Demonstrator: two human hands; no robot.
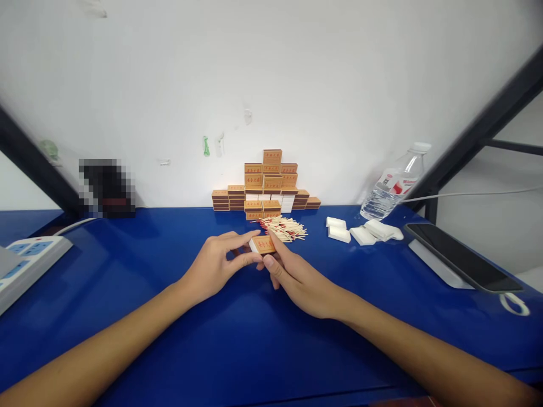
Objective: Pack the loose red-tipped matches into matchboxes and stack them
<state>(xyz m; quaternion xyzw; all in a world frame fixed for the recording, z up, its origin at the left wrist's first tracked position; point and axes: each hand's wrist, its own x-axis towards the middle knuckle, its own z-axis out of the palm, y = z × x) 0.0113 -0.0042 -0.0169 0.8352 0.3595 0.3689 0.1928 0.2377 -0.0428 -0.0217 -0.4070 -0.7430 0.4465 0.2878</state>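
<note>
Between my two hands, above the blue table, is a matchbox (263, 244) with an orange label and a white end showing on its left. My left hand (220, 257) pinches that white end between thumb and fingers. My right hand (299, 277) grips the box from the right, its thumb along the near edge. Just behind the box lies a heap of loose red-tipped matches (286, 227). Further back, against the wall, stands a stepped stack of matchboxes (271, 182), with several white trays (287, 203) low in its middle.
Several white matchbox trays (338, 233) lie right of the matches. A tilted water bottle (392, 183) leans at the back right, with a phone (462, 255) on a stand nearer. At left are a power strip (38, 265) and a pixelated dark object (108, 189). Everything rests on the blue table (237, 350).
</note>
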